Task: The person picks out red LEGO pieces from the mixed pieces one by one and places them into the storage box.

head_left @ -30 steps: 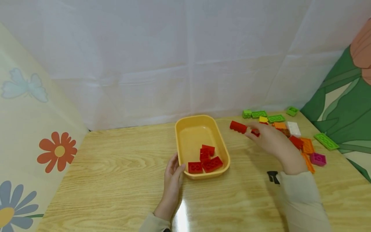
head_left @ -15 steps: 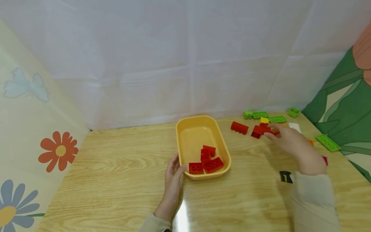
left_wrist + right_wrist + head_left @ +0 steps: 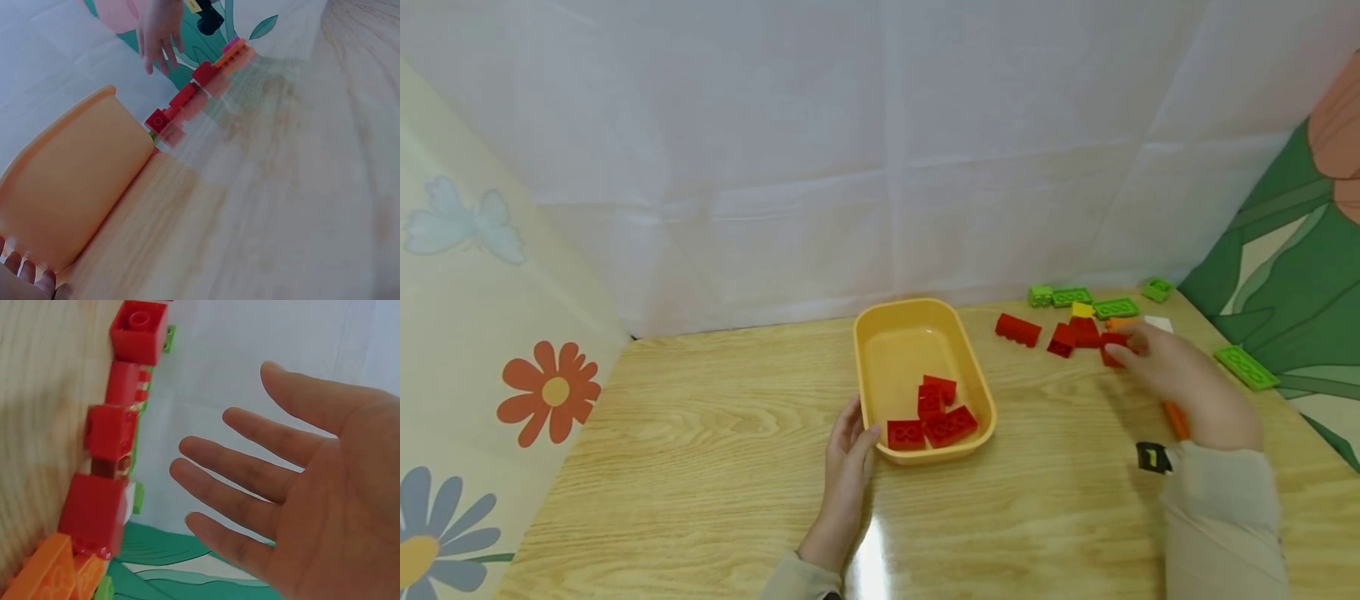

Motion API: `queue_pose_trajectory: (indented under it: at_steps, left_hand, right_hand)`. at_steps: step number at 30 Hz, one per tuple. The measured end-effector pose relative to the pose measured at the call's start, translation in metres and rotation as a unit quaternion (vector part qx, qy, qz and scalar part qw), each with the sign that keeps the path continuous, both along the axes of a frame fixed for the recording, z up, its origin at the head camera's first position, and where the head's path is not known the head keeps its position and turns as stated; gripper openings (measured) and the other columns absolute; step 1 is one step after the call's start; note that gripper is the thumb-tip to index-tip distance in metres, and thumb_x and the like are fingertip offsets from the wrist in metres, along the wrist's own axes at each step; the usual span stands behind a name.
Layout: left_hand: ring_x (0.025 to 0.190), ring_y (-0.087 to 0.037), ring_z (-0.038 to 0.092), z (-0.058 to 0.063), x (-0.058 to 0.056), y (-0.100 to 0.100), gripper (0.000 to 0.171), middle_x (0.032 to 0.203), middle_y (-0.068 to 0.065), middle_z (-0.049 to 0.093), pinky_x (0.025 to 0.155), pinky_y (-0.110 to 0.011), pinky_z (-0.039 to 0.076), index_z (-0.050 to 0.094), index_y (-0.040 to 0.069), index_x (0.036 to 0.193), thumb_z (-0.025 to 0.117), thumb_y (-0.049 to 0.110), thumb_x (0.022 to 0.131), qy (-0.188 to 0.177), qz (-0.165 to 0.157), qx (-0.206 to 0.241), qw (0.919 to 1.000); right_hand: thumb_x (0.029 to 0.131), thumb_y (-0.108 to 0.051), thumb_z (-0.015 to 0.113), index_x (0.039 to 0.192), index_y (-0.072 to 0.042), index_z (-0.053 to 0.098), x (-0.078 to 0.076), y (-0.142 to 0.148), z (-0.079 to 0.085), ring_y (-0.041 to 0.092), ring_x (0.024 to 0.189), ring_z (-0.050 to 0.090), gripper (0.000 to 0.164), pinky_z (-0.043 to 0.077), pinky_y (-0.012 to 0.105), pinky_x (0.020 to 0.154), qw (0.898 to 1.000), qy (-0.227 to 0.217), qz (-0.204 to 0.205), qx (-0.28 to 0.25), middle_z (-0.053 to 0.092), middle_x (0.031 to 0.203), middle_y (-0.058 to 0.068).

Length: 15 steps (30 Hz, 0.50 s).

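Note:
My left hand (image 3: pixel 846 458) holds the near left corner of a yellow plastic tray (image 3: pixel 895 350), thumb at the rim and fingers against the outer wall. Those fingertips (image 3: pixel 28 272) also show at the lower left of the left wrist view. Several red toy bricks (image 3: pixel 951 427) lie in the tray's near end. My right hand (image 3: pixel 1187 375) hovers over the loose bricks at the right, by a red brick (image 3: pixel 1112 350). In the right wrist view its fingers (image 3: pixel 231 469) are spread and straight, apart from the red bricks (image 3: pixel 112 431), with nothing in them.
A long red brick (image 3: pixel 1018 330) lies right of the tray, beside more red ones (image 3: pixel 1062 340). Green bricks (image 3: pixel 1071 297), a yellow one (image 3: pixel 1082 310) and a white one (image 3: pixel 1159 322) sit behind. Orange bricks (image 3: pixel 56 569) are partly hidden by my right arm in the head view.
My right hand has moved to the right along the bricks, uncovering red ones beside the long red brick. The left hand and the tray have stayed in place.

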State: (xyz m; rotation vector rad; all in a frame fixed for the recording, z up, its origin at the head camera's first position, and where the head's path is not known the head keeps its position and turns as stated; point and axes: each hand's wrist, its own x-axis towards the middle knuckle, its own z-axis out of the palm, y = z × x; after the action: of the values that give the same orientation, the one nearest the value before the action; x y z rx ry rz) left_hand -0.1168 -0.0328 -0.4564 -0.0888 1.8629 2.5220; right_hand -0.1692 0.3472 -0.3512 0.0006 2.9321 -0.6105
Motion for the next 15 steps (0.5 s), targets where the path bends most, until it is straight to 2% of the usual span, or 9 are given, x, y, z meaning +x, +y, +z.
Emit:
queue_pose_trajectory:
  at_steps: [8,15]
  left_hand:
    - [0.137,-0.031,0.032,0.0,0.001,0.0,0.057,0.153,-0.022,0.032,0.115,-0.051,0.027,0.032,0.0,0.143,0.052,0.01,0.091,-0.001,-0.002,-0.009,1.0]
    - [0.137,-0.031,0.032,0.0,0.001,0.0,0.057,0.153,-0.022,0.032,0.115,-0.052,0.028,0.031,0.0,0.143,0.052,0.01,0.091,-0.002,-0.002,-0.012,0.9999]
  right_hand:
    - [0.097,-0.049,0.032,0.134,0.02,0.03,0.001,0.015,-0.008,0.06,0.114,0.036,0.078,0.033,0.073,0.095,1.0,-0.005,-0.01,0.006,0.037,0.13,0.049]
    - [0.096,-0.052,0.034,0.131,0.022,0.031,0.002,0.029,-0.015,0.058,0.104,0.043,0.082,0.04,0.071,0.088,0.999,-0.023,-0.04,0.009,0.038,0.124,0.05]
